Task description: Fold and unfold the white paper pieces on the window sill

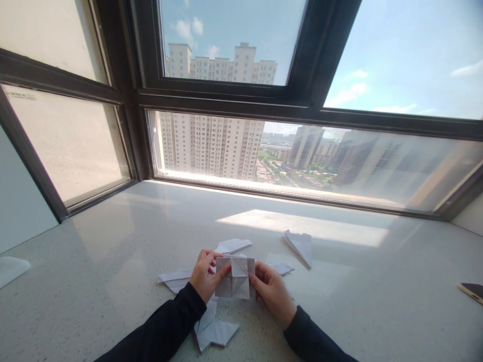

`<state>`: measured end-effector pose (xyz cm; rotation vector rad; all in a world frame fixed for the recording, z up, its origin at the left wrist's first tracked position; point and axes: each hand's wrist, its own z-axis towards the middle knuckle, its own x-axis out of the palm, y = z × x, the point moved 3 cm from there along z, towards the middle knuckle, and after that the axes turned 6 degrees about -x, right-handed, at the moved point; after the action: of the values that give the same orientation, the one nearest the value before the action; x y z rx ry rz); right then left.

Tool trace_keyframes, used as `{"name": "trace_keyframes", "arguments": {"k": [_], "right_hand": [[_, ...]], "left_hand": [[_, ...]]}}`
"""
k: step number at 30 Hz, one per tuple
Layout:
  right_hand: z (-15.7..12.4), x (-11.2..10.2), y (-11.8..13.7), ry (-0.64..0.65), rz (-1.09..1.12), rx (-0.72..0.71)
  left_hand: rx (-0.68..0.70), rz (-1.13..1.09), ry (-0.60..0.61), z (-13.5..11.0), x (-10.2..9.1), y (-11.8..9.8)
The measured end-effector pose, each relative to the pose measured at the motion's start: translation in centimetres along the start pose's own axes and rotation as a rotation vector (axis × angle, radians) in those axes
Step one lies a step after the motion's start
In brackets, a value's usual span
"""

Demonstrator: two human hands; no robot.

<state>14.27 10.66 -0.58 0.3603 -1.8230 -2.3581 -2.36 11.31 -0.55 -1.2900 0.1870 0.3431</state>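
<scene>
Between my two hands a folded white paper [240, 287] is held up, with creases and a square flap at its upper middle. My left hand [206, 274] grips its left edge, thumb on the front face and fingers behind. On the opposite edge, my right hand [272, 287] pinches the paper between thumb and fingers. Around and below them lie several other folded white papers: a pointed one [233, 245] behind, a long one [175, 279] at the left, and an angular one [217, 333] nearer me. My hands partly hide another folded piece [283, 268] at the right.
A wedge-shaped folded paper [300, 246] lies apart, behind and right, on the speckled white sill [358, 296]. A dark flat object with a pale edge [471, 290] sits at the far right, a white item [13, 269] at the far left. Dark window frames [234, 103] bound the back.
</scene>
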Motion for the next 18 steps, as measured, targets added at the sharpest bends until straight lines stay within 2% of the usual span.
{"name": "trace_keyframes", "arguments": {"k": [6,14,18], "right_hand": [[-0.14,0.15,0.12,0.013,0.003,0.0],[-0.12,0.22,0.61,0.017,0.006,-0.031],[-0.11,0.23,0.64,0.033,0.012,-0.016]], "left_hand": [[0.011,-0.07,0.047,-0.3,0.15,-0.51],[-0.063,-0.226,0.16,-0.55,0.79,-0.68],[-0.099,-0.253,0.179,-0.66,0.96,-0.51]]}}
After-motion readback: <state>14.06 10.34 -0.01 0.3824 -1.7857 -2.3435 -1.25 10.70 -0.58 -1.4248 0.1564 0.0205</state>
